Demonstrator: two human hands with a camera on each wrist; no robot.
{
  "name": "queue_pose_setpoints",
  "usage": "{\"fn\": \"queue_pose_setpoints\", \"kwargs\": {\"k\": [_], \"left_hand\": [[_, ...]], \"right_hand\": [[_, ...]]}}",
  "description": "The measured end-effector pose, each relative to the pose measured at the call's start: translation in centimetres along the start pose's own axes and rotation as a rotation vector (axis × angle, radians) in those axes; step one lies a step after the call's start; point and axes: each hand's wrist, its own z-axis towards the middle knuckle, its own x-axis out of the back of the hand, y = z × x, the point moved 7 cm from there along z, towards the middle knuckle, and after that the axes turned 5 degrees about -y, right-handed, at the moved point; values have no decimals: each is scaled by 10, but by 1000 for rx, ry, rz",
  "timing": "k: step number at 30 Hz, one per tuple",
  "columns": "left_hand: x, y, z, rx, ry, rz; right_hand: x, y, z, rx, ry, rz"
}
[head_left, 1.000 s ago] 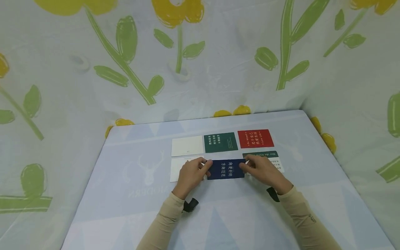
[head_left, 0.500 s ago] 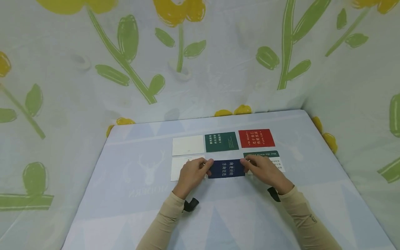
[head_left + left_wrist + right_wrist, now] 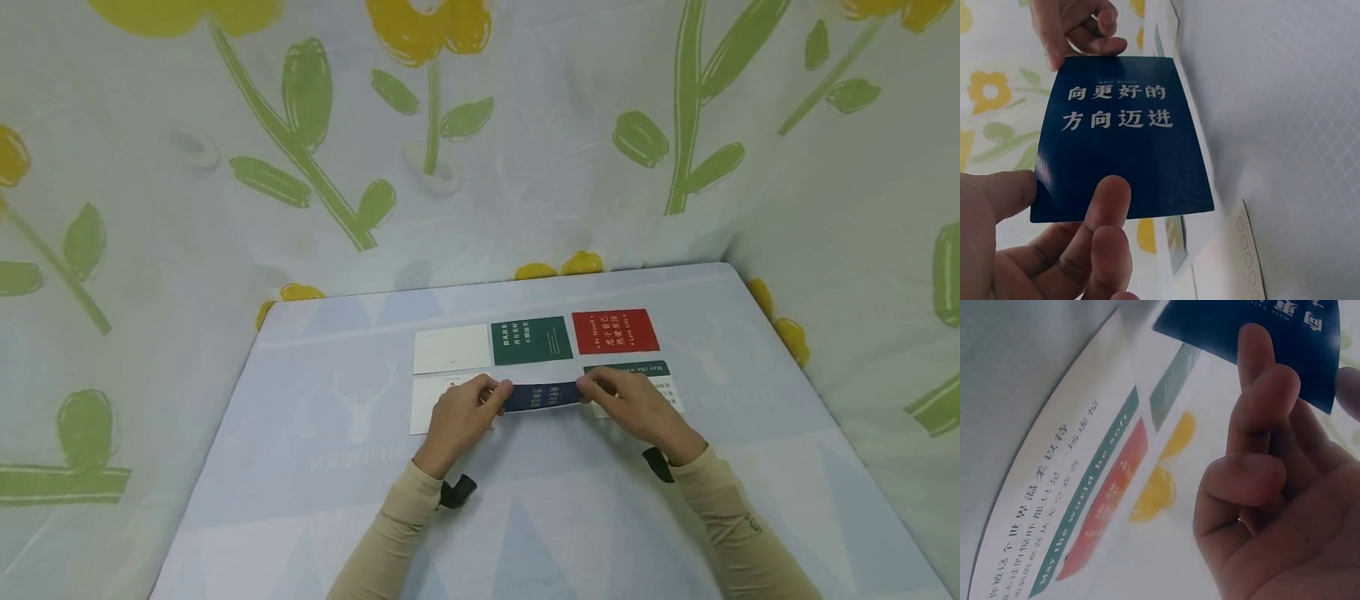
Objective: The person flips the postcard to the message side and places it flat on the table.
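Observation:
A dark blue postcard (image 3: pixel 542 397) printed with white Chinese characters is held level between two hands. My left hand (image 3: pixel 461 417) pinches its left end, and my right hand (image 3: pixel 637 412) pinches the right end. The left wrist view shows the face of the card, slightly bowed, with a left fingertip (image 3: pixel 1112 194) on the near edge. Seen from the head, the card is tilted and looks narrow. Behind the left hand lies a white card (image 3: pixel 427 408), partly covered. A white card with a green band (image 3: pixel 637 367) lies partly hidden behind the right hand.
Along the far row on the table (image 3: pixel 315 500) lie a white card (image 3: pixel 450 350), a green card (image 3: pixel 532 341) and a red card (image 3: pixel 615 332). A flower-patterned cloth wall (image 3: pixel 525 192) rises behind the table and at both sides.
The blue card has tipped, so its face looks much narrower from the head and its near edge has risen. Both hands stay at its ends; the other cards have not moved.

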Motion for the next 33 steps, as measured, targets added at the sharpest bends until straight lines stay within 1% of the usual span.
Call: {"fn": "queue_pose_setpoints", "kwargs": {"k": [6,13,22,27,33], "left_hand": [[0,2,-1,-24,2,-14],[1,3,-2,-46,-13,-5],[-3,2,-3,-105,-61,37],[-4,3,-4,-149,-67,61],[-5,3,-6,-177,-65,104]], "right_hand": [[1,-1,-1,32,20,17],[1,1,-3,28,33,16],[1,4,-5,73,19,32],[0,5,-5,94,13,22],[-1,5,-6,108,1,2]]}}
